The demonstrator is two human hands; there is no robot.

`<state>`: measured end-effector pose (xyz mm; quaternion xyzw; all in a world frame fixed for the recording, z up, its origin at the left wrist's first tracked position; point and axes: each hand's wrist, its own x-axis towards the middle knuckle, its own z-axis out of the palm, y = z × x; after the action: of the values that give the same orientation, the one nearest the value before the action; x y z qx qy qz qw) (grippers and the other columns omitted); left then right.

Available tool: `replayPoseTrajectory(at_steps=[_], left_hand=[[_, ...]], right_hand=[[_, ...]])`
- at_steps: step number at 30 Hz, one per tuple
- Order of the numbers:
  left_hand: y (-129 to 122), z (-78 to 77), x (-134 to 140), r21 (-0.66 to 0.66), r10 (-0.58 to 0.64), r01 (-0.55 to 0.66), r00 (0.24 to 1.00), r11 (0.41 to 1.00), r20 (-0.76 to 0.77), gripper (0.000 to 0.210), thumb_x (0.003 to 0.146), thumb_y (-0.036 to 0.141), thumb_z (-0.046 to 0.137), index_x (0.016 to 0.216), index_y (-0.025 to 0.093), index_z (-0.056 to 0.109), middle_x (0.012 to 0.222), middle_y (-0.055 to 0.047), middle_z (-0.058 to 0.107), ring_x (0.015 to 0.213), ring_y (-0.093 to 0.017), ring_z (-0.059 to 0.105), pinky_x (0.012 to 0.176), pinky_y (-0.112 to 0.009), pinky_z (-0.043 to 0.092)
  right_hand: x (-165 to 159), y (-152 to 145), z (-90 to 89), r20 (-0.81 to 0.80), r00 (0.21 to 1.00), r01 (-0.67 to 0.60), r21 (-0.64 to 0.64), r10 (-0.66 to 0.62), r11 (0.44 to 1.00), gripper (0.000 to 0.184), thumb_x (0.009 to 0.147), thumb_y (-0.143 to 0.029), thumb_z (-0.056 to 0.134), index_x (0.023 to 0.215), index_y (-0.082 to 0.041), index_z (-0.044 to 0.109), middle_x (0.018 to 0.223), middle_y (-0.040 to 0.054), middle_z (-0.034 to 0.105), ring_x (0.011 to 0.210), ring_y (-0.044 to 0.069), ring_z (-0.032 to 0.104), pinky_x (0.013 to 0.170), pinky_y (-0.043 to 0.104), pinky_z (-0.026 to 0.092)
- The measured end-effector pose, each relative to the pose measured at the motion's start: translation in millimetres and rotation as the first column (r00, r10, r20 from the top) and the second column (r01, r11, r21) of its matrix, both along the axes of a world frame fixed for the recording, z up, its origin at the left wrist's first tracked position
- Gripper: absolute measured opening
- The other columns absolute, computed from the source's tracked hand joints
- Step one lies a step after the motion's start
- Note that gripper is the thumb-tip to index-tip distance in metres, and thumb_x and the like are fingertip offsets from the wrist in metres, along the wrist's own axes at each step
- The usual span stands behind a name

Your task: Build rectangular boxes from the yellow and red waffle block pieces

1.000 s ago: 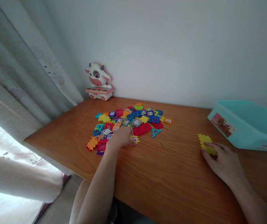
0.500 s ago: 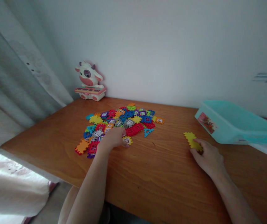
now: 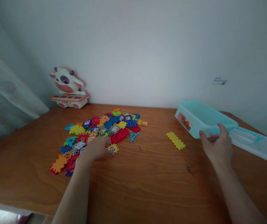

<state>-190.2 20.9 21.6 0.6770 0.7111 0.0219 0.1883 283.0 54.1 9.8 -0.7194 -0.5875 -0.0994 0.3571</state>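
Head view: one yellow strip (image 3: 175,140) lay set apart; other tiles (image 3: 102,130), seemingly unsorted, lay heaped. Left hand (image 3: 98,147) at heap's edge, grip unclear; right hand (image 3: 218,147), fingers parted, was beside box (image 3: 194,130).

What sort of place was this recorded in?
Probably a room in a home, perhaps a play area: a cow toy with a keyboard, colourful pieces heaped on a wooden table, and a curtain at the left.
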Motion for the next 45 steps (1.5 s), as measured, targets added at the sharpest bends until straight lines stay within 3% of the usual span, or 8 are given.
replayPoseTrajectory(at_steps=[3,5,9,12,17,25,31,45], left_hand=[[0.5,-1.0,-0.5,-0.012,-0.008,0.008,1.0,1.0,0.001,0.038,0.068,0.041,0.079,0.098,0.023,0.067,0.104,-0.005,0.073,0.094,-0.026,0.067,0.069,-0.029,0.042],[0.3,-0.5,-0.2,-0.017,-0.016,0.016,1.0,1.0,0.005,0.036,0.069,0.041,0.079,0.098,0.023,0.067,0.103,-0.005,0.073,0.094,-0.025,0.067,0.069,-0.028,0.041],[-0.6,1.1,1.4,-0.011,-0.012,0.012,1.0,1.0,0.002,0.035,0.07,0.043,0.078,0.096,0.023,0.066,0.101,-0.005,0.072,0.092,-0.025,0.067,0.067,-0.028,0.041],[-0.4,1.0,2.1,-0.023,0.006,-0.006,1.0,1.0,0.002,0.034,0.07,0.041,0.076,0.096,0.022,0.065,0.1,-0.004,0.072,0.09,-0.025,0.067,0.067,-0.029,0.04],[2.5,-3.5,0.1,-0.032,-0.008,0.008,1.0,0.999,-0.008,0.032,0.071,0.042,0.074,0.095,0.023,0.063,0.095,-0.002,0.071,0.087,-0.024,0.066,0.068,-0.029,0.04],[4.4,-9.9,-1.8,-0.018,-0.025,0.025,1.0,1.0,0.017,0.033,0.07,0.044,0.072,0.093,0.022,0.062,0.091,-0.003,0.071,0.083,-0.024,0.066,0.066,-0.029,0.038],[3.2,-6.8,0.7,-0.013,-0.035,0.036,0.999,0.999,0.016,0.029,0.071,0.043,0.072,0.087,0.022,0.061,0.089,-0.003,0.071,0.082,-0.023,0.065,0.064,-0.029,0.036],[0.4,-3.4,5.9,-0.009,-0.06,0.06,0.997,0.998,0.051,0.027,0.07,0.038,0.074,0.087,0.021,0.061,0.095,-0.005,0.069,0.088,-0.024,0.062,0.07,-0.029,0.038]], right_hand=[[8.7,10.9,9.6,-0.048,0.994,0.098,-0.086,-0.102,0.991,0.071,0.093,-0.061,0.046,0.147,-0.014,0.047,0.096,0.0183,0.066,0.11,0.043,0.055,0.081,0.048,0.044],[14.6,19.1,13.5,-0.048,0.988,0.138,-0.123,-0.145,0.983,0.067,0.095,-0.058,0.046,0.146,-0.015,0.049,0.097,0.0179,0.066,0.107,0.039,0.056,0.077,0.045,0.042],[32.0,32.3,20.7,0.169,0.961,0.225,-0.022,-0.218,0.974,0.056,0.099,-0.055,0.044,0.131,-0.013,0.064,0.111,0.0253,0.062,0.111,0.039,0.053,0.079,0.045,0.036],[45.6,39.5,29.5,0.386,0.911,0.151,0.021,-0.147,0.988,0.05,0.1,-0.054,0.045,0.114,-0.014,0.07,0.127,0.0269,0.058,0.116,0.039,0.05,0.079,0.043,0.034],[70.3,51.3,40.8,0.504,0.864,0.085,-0.151,0.003,0.985,0.041,0.102,-0.049,0.046,0.11,-0.015,0.067,0.108,0.0214,0.07,0.101,0.033,0.058,0.078,0.041,0.036],[141.0,62.4,34.8,0.324,0.922,-0.132,-0.25,0.211,0.959,0.024,0.088,-0.034,0.058,0.105,-0.017,0.061,0.107,0.0195,0.072,0.099,0.031,0.064,0.086,0.038,0.047],[150.4,67.3,28.2,0.16,0.903,-0.359,-0.226,0.398,0.905,0.021,0.087,-0.029,0.052,0.106,-0.021,0.058,0.122,0.0188,0.068,0.115,0.027,0.063,0.099,0.037,0.045],[127.7,84.2,30.1,0.325,0.914,-0.158,-0.269,0.243,0.95,0.035,0.09,-0.033,0.051,0.114,-0.012,0.064,0.119,0.0237,0.068,0.11,0.036,0.062,0.097,0.049,0.045]])
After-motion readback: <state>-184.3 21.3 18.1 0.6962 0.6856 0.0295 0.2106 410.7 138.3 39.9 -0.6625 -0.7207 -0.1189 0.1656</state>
